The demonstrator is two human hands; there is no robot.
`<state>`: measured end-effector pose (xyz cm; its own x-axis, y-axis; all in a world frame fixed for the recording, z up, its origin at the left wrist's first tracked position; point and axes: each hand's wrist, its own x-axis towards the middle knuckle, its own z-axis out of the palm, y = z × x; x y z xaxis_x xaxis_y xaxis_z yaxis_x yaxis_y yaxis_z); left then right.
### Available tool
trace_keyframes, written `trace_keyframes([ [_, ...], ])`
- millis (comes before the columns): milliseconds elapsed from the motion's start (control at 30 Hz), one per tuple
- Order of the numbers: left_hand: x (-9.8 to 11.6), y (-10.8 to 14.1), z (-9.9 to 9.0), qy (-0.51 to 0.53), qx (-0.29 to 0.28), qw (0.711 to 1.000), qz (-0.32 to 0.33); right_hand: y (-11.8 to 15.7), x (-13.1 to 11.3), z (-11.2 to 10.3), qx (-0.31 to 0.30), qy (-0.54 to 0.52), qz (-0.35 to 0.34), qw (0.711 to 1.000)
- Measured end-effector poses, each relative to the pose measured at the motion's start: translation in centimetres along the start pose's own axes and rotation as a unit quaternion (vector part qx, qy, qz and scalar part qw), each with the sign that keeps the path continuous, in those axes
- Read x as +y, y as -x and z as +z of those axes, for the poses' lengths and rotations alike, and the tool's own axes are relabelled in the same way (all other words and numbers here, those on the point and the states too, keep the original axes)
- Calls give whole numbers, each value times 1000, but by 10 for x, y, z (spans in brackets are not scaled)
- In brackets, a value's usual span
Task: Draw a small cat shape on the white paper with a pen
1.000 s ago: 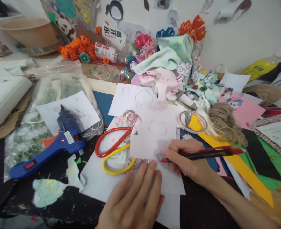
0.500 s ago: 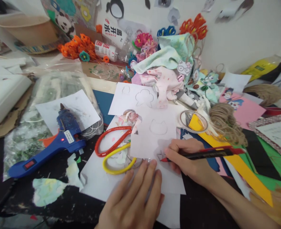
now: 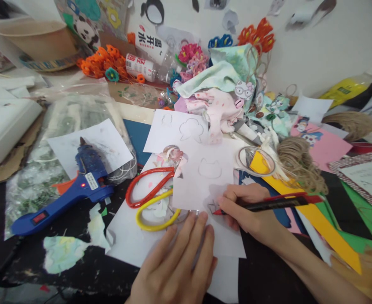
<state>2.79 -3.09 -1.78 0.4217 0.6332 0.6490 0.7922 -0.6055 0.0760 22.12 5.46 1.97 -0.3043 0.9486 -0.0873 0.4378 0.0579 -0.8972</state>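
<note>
My right hand (image 3: 247, 209) is closed around a black and red pen (image 3: 274, 204). The pen's red tip touches white paper (image 3: 222, 236) beside a small sketched shape (image 3: 211, 207). My left hand (image 3: 179, 257) lies flat on the paper with its fingers stretched out, pressing its lower part. Just above, a white sheet (image 3: 192, 190) bears a pencil outline of a cat-eared head (image 3: 209, 169). Left of it lie scissors with one red handle (image 3: 132, 190) and one yellow handle (image 3: 138, 219); their blades are hidden.
A blue glue gun (image 3: 75, 194) with a lit red light lies at left on paper and a plastic bag (image 3: 31, 169). Fabric scraps (image 3: 217, 105), a roll of tape (image 3: 256, 161), twine (image 3: 300, 162) and a yellow strip (image 3: 328, 238) crowd the back and right. Torn fabric (image 3: 64, 253) lies front left.
The pen's rear end has shifted very slightly. Both hands and the other things stay practically where they were.
</note>
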Motion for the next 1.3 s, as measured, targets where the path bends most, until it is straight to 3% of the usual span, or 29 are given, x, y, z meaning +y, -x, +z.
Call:
trace_keyframes([
  [567, -1, -2, -3, -3, -21, 1000, 3, 0, -3, -3, -6, 30, 0, 1000],
  [1300, 0, -3, -2, 1, -4, 1000, -3, 0, -2, -1, -9, 24, -16, 1000],
])
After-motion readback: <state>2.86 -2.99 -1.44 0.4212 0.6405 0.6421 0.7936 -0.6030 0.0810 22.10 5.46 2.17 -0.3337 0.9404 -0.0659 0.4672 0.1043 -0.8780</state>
